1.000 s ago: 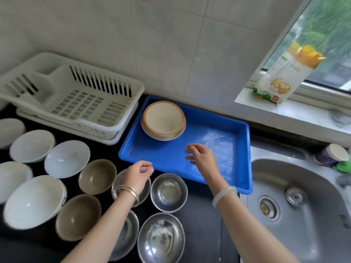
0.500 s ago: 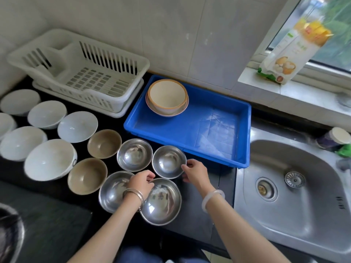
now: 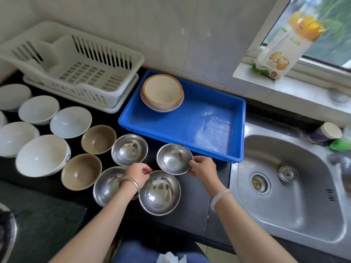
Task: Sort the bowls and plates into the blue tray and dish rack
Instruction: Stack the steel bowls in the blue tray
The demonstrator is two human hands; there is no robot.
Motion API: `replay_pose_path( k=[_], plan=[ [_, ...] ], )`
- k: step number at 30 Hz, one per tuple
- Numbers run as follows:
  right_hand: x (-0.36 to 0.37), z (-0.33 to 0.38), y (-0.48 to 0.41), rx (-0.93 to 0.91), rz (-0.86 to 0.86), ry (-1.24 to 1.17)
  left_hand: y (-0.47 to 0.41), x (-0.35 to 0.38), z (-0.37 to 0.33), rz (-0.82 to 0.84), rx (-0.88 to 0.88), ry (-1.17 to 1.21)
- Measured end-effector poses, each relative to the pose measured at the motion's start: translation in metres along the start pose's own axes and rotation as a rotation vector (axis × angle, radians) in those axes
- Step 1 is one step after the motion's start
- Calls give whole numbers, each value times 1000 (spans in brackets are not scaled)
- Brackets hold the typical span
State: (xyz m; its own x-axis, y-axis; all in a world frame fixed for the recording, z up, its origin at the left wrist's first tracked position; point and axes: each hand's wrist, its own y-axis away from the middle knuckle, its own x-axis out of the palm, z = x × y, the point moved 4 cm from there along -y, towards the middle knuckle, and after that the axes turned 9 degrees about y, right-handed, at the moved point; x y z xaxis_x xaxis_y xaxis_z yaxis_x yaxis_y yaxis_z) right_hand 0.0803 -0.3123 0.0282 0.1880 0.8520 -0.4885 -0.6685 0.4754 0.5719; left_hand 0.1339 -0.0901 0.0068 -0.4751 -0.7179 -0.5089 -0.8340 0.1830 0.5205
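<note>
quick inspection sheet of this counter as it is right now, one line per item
surface: black counter, bowls crowded on its left
job's things: blue tray holds a cream bowl on a plate; dish rack shows no dishes; steel bowls, brown bowls and white bowls sit unsorted
clutter: carton on the sill, cup by the sink
hands: right hand grips the held steel bowl by its rim; left hand curled at the front steel bowl, grip unclear
cables: nothing seen
surroundings: tiled wall, window

Soft window (image 3: 326, 29) daylight, curved edges — blurry corners
</note>
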Motion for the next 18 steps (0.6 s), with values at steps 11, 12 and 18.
replay_pose_path(
  k=[11, 12, 18],
  plan=[
    [-29, -4, 19, -94, -90, 35, -19, 9, -15, -61, 1, 259],
    [-28, -6, 20, -101, -96, 52, -20, 10, -14, -59, 0, 272],
    [-5, -15, 28, -112, -100, 169, -18, 15, -4, 25, -220, 633]
  ],
)
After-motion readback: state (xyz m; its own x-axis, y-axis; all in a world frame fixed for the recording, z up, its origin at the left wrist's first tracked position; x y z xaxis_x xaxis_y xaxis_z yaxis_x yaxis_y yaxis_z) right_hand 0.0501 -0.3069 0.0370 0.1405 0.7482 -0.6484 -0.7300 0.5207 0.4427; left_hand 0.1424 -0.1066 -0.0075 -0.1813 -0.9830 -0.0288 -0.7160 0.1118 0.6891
